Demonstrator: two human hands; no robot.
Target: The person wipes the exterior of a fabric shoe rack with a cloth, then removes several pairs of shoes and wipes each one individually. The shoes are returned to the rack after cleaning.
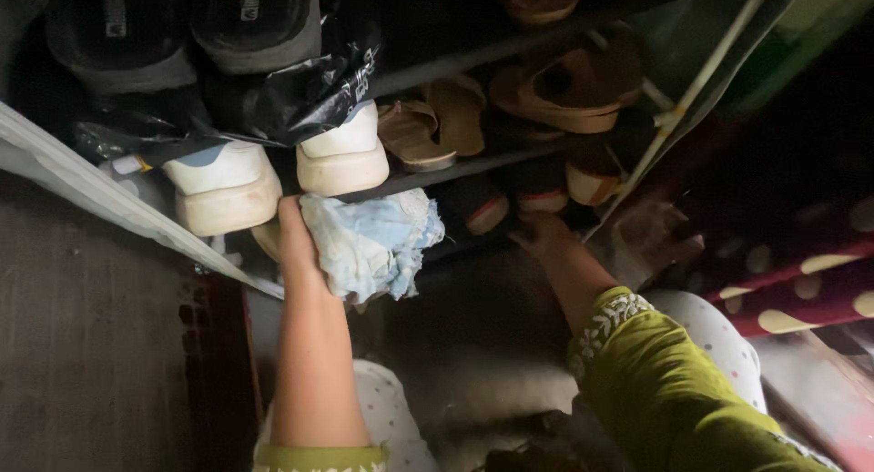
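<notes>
The left hand (296, 240) reaches straight up from the bottom of the view, forearm bare and nearly upright, its fingers clenched around a crumpled cloth (373, 243) of pale blue and white, soft and rumpled with a frayed, lacy edge. The cloth bunches out to the right of the hand and sits just under the front edge of a shoe rack shelf (473, 162), pressed close beneath a pair of white sneakers (282, 167) with thick, smooth cream soles. A glossy black plastic bag (300, 90) drapes wrinkled over the tops of those sneakers. Above it, dark slip-on sandals (182, 26) with padded straps rest on a higher shelf. The right hand (543, 235) stretches forward and lower into the dim part of the rack, arm angled up-left from a green velvety sleeve (665, 390) trimmed with white embroidery at the cuff; the fingers are in shadow and I cannot tell whether they grip anything, though they lie near dark shoes with red and white soles (523, 202). Tan leather-like sandals (437, 126) and brown wedge sandals (574, 90) with curved soles sit on the shelves to the right. A white slanted rail (100, 199) runs along the rack's left side.
</notes>
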